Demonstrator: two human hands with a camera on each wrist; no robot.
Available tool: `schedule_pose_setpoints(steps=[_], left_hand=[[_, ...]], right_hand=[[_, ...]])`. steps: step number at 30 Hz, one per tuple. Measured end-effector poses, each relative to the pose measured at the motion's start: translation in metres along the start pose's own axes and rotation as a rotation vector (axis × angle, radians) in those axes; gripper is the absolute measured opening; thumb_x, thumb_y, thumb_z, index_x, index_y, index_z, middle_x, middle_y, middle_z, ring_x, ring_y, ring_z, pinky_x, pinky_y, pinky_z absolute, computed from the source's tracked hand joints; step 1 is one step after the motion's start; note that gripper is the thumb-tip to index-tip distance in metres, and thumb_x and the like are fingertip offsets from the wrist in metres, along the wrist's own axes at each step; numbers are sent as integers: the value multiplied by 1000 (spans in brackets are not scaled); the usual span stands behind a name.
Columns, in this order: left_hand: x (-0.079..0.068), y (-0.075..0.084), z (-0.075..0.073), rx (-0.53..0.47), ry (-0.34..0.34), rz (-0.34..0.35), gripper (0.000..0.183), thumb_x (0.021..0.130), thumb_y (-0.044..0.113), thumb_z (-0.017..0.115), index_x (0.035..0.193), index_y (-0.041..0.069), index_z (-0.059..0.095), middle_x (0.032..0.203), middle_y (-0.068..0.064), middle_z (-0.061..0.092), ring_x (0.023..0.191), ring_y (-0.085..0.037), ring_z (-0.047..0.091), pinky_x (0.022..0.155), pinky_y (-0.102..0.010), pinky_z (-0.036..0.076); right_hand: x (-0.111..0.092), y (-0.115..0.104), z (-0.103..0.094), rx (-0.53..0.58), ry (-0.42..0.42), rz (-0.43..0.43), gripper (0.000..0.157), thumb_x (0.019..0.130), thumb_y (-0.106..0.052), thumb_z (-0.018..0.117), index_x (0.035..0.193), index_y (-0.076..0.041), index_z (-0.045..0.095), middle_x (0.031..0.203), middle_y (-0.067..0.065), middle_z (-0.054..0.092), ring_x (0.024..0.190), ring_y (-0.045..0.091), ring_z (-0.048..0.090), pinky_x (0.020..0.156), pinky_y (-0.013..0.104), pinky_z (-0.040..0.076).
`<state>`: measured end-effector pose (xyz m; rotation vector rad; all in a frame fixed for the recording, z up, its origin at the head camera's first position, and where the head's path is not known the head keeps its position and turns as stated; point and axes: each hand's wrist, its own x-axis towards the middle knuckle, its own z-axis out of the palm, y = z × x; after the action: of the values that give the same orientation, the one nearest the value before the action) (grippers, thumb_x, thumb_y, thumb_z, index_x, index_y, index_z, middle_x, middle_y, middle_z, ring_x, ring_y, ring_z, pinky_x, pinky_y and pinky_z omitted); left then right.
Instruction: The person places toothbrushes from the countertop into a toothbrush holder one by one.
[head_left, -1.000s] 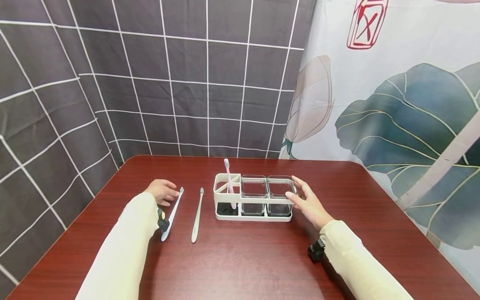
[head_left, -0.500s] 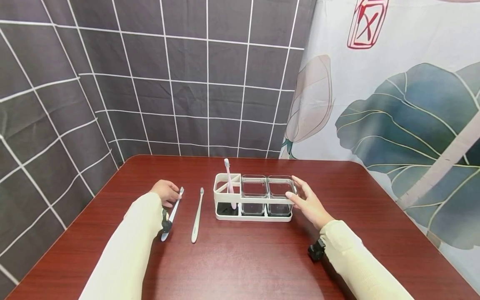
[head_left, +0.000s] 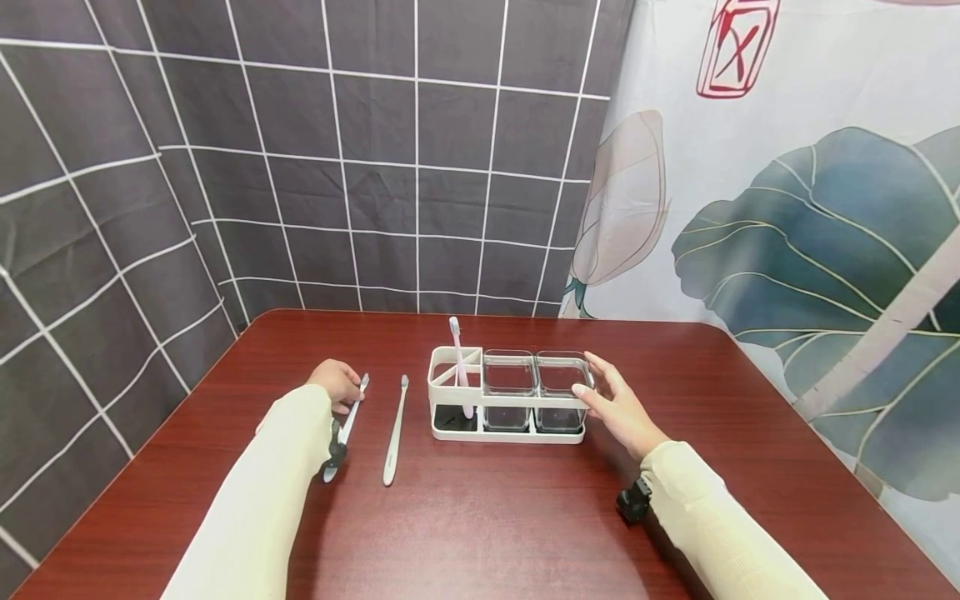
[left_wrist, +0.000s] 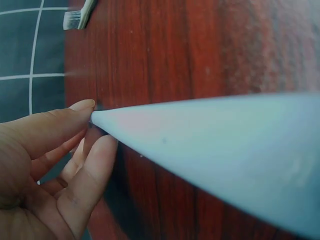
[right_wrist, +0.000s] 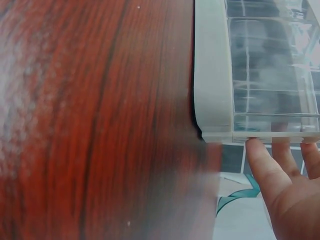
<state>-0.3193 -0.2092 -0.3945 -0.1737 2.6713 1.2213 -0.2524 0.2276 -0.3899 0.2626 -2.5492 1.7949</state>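
Observation:
In the head view my left hand (head_left: 335,383) pinches a pale blue toothbrush (head_left: 350,421) just below its bristles. The left wrist view shows thumb and finger at the narrow neck, with the handle (left_wrist: 215,145) widening toward the camera. A second toothbrush (head_left: 393,442), white-green, lies to its right on the table. My right hand (head_left: 618,408) rests its fairly straight fingers against the right end of a white toothbrush holder (head_left: 510,437), beside a clear cup (head_left: 562,375). A pink toothbrush (head_left: 461,367) stands tilted in the left, divided section of the holder.
Another clear cup (head_left: 508,375) sits in the middle of the holder. All stand on a dark red wood-grain table (head_left: 465,525). A grey checked cloth (head_left: 375,200) hangs behind and at left; a lotus-printed curtain (head_left: 750,167) hangs at right.
My left hand has moved slightly right, and its fingers have closed on the neck of the pale blue toothbrush. The right hand and the holder have stayed put.

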Motion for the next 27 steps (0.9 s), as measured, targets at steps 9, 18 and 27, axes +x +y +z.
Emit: schedule_pose_setpoints(steps=[9,18,27], left_hand=[[-1,0,2,3,11,8,15,76,-8,70,87,-6,61,73,-13,61,64,-19,58,55,-29,57],[5,-2,6,10,22,18,11,75,-10,69,83,-7,62,73,-13,60,64,-19,58,56,-31,58],[2,0,6,46,38,19,8,75,-9,68,77,-4,62,70,-12,58,61,-19,57,53,-28,57]], right_hand=[[0,1,0,2,0,-2,67,98,-23,56,153,-13,19,154,20,25,129,38,40,97,56,45],[0,3,1,4,9,0,67,97,-24,57,153,-14,21,153,20,27,128,38,41,94,51,47],[1,4,1,7,6,-11,67,98,-23,57,153,-13,21,153,20,27,128,38,41,93,48,48]])
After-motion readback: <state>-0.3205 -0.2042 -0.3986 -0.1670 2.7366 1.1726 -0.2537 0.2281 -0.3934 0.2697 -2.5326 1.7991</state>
